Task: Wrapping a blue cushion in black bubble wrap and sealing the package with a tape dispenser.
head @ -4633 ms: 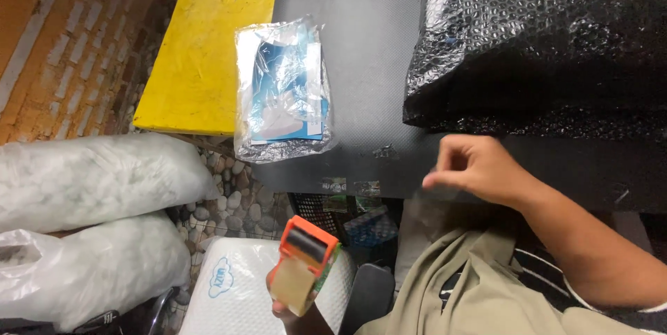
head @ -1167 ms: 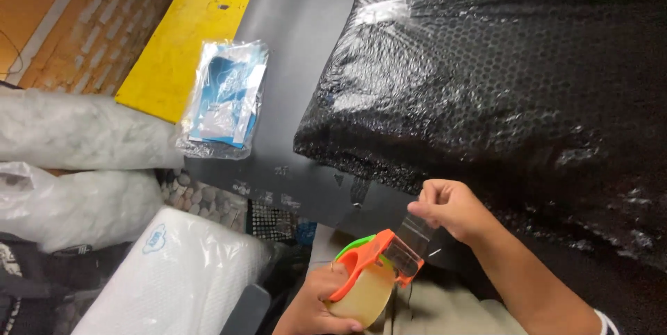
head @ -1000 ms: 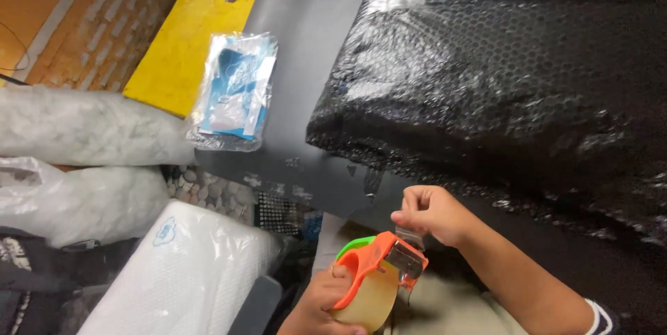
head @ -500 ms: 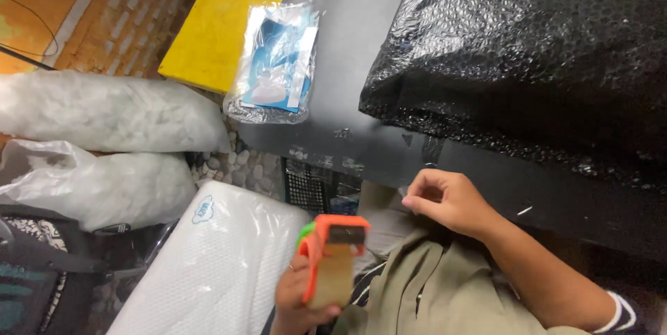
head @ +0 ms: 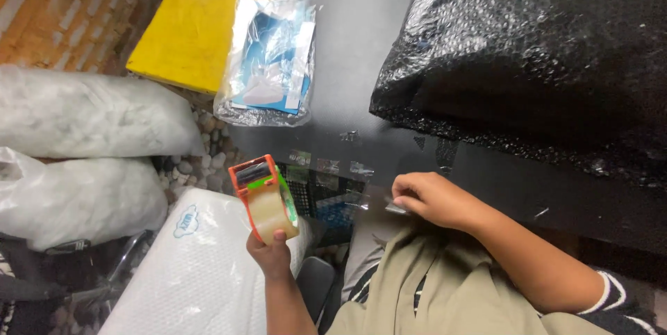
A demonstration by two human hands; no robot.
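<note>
A dark table (head: pixel 361 43) lies in front of the hands, and its surface shines softly from the light above. To the left of the hands the floor (head: pixel 201 161) is covered with small pebbles. Far to the upper left there is orange brick paving (head: pixel 76 8).

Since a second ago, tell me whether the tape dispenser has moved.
Yes. The tape dispenser, in the left hand, has swung left, away from the right hand at the dark table edge; a second ago the two met just below that edge.
</note>
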